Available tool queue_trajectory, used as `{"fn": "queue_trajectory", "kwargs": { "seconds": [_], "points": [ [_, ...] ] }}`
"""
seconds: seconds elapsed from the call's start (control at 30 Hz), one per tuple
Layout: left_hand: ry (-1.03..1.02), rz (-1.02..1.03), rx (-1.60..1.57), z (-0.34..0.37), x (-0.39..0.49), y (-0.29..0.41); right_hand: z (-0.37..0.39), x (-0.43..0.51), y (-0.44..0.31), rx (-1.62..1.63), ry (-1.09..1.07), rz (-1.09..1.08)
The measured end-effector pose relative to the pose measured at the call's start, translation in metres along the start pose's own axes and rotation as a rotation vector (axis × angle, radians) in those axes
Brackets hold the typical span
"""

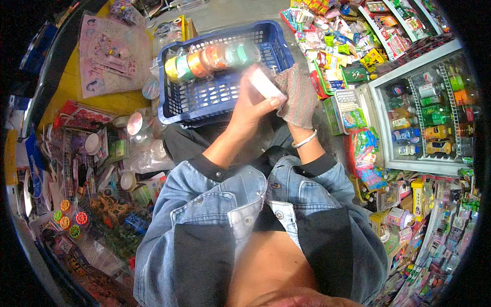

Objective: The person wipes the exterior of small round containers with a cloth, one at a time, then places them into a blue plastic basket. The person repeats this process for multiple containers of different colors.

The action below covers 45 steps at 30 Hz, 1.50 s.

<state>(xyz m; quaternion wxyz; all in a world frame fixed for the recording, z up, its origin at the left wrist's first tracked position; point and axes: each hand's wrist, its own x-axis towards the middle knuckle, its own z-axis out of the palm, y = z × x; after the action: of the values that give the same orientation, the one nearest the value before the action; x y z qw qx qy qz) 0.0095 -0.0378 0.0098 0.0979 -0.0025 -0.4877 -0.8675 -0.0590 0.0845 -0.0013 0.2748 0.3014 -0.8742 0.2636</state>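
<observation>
My left hand grips a small white-and-pink container, its thumb along the near side. Motion blur softens the container's outline. A knitted glove or cloth with grey and pink stripes covers my right hand, which closes against the container's right end; its fingers are hidden. Beneath both hands is a blue plastic basket with slotted walls. Along the basket's far side lies a row of plastic-wrapped round containers in yellow, teal, orange and green.
On my right, a glass-fronted drinks fridge stands near heaped snack packets. Packaged goods crowd the lower right. To my left are a pink printed bag, toy cars and clear plastic wrapping.
</observation>
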Motion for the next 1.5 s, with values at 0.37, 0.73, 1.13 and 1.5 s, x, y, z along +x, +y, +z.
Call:
{"fn": "queue_trajectory", "kwargs": {
  "seconds": [0.37, 0.73, 1.13, 1.5],
  "points": [
    [-0.054, 0.132, 0.506, -0.009, 0.001, 0.011, -0.024, 0.001, -0.047, -0.738, -0.441, -0.319],
    [-0.188, 0.429, 0.952, -0.018, -0.006, 0.021, -0.036, 0.023, -0.048, 0.249, -0.403, -0.03],
    [-0.103, 0.685, 1.405, -0.031, 0.002, 0.038, -0.022, 0.019, -0.051, 0.04, -0.268, -0.112],
    [-0.058, 0.158, 0.621, -0.047, -0.002, 0.039, -0.019, 0.01, -0.048, 0.122, -0.137, 0.016]
  ]
}}
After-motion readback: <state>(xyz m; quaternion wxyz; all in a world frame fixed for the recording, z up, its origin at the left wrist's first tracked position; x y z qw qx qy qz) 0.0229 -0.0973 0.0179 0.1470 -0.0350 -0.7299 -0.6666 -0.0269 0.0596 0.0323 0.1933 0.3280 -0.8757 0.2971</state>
